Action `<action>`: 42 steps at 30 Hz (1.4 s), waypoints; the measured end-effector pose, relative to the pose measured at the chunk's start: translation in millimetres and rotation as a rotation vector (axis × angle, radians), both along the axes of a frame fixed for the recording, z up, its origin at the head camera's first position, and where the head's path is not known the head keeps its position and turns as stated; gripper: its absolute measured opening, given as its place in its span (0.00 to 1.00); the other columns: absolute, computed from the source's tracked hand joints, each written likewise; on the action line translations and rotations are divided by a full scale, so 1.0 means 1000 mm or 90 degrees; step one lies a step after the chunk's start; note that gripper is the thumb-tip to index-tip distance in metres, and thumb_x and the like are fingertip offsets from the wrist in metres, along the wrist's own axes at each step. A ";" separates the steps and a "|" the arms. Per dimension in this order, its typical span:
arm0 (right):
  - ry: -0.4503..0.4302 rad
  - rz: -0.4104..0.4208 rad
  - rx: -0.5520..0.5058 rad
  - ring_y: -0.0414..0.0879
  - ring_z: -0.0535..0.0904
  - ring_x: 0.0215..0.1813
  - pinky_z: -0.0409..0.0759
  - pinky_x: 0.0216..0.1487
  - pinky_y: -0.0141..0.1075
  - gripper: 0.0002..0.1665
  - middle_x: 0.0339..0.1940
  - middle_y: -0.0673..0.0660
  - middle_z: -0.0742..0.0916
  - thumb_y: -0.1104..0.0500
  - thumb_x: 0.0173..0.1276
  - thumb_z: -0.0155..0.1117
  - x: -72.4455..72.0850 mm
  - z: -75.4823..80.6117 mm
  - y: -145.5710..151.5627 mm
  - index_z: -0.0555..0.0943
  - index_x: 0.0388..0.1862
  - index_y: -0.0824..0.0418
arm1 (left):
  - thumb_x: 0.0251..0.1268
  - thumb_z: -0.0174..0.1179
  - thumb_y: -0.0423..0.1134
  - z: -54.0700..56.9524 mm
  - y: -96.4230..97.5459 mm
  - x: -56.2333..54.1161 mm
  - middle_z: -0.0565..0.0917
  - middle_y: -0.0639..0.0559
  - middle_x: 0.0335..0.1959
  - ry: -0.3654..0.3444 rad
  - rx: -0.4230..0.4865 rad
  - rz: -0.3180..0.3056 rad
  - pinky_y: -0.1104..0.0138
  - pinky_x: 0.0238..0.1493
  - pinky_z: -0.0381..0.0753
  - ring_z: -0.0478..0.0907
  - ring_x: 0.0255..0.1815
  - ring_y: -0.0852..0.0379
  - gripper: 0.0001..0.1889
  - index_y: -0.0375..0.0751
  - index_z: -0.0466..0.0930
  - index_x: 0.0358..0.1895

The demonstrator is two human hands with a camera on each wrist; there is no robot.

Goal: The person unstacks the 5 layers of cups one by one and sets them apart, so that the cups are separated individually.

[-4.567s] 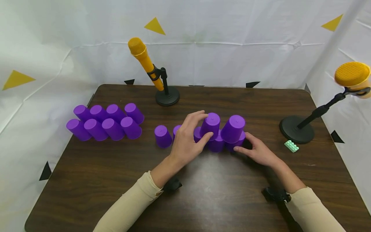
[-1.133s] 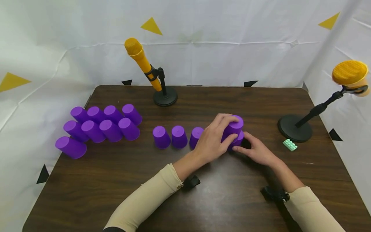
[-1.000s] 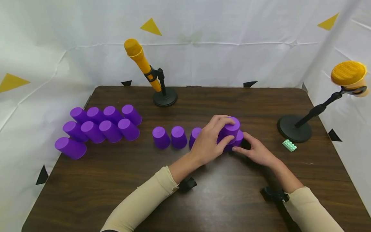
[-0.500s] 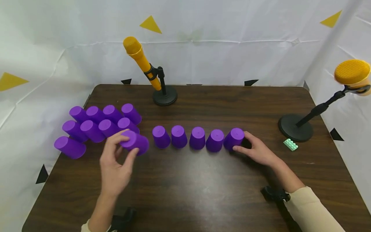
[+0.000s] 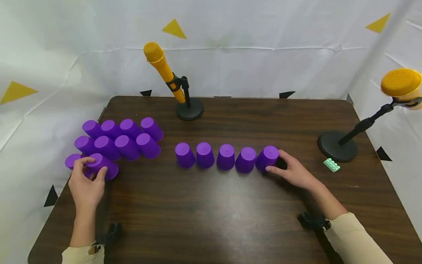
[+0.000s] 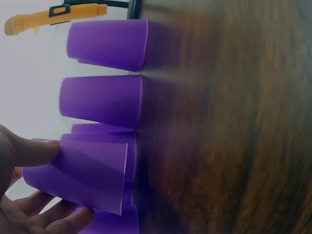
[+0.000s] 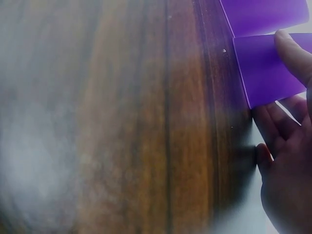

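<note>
My left hand point(image 5: 86, 185) grips an upside-down purple cup point(image 5: 106, 168) between thumb and fingers at the front left of a cup cluster. In the left wrist view that cup point(image 6: 83, 173) is slightly tilted, its rim short of the tabletop, overlapping other cups behind it. Another cup point(image 5: 72, 160) is partly hidden behind my left fingers. To the right, several inverted purple cups point(image 5: 225, 157) stand in a row. My right hand point(image 5: 295, 172) holds the rightmost cup point(image 5: 267, 157), thumb on its near side; the right wrist view shows fingers along the cup's point(image 7: 273, 68) other side.
Two rows of inverted purple cups point(image 5: 128, 147) stand at the left of the brown table point(image 5: 204, 212). A yellow microphone point(image 5: 161, 68) on a black stand is at the back. At right are another yellow microphone point(image 5: 400, 82) on a stand and a mint toy brick point(image 5: 331, 165).
Both cups stacked on the row are off it; one now stands front left of the cluster. My left hand has carried the other leftward beside it. My right hand has stayed at the end cup.
</note>
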State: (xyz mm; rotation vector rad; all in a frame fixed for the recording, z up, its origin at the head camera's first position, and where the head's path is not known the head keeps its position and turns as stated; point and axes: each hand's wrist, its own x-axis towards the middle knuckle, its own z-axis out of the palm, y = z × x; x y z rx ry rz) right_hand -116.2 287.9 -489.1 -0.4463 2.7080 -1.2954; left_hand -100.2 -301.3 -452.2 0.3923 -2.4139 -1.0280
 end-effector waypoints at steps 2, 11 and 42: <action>-0.003 0.002 0.000 0.56 0.72 0.64 0.66 0.65 0.57 0.33 0.59 0.60 0.80 0.52 0.66 0.70 -0.001 0.000 0.000 0.71 0.66 0.62 | 0.58 0.69 0.29 -0.001 -0.001 -0.001 0.79 0.43 0.54 -0.009 -0.010 0.009 0.69 0.53 0.79 0.76 0.53 0.49 0.21 0.36 0.73 0.54; -0.016 0.011 -0.002 0.59 0.70 0.66 0.64 0.66 0.59 0.33 0.61 0.62 0.79 0.55 0.67 0.69 0.002 0.009 -0.005 0.69 0.67 0.63 | 0.57 0.69 0.29 -0.007 -0.006 -0.003 0.79 0.40 0.51 -0.013 -0.063 0.022 0.79 0.47 0.73 0.76 0.52 0.46 0.19 0.36 0.75 0.51; -0.012 0.000 0.004 0.58 0.71 0.66 0.64 0.66 0.59 0.33 0.60 0.62 0.80 0.54 0.66 0.69 0.001 0.005 -0.002 0.70 0.66 0.62 | 0.56 0.70 0.30 0.000 0.150 -0.019 0.72 0.43 0.63 0.076 -0.041 -0.413 0.48 0.48 0.82 0.71 0.61 0.46 0.26 0.41 0.74 0.60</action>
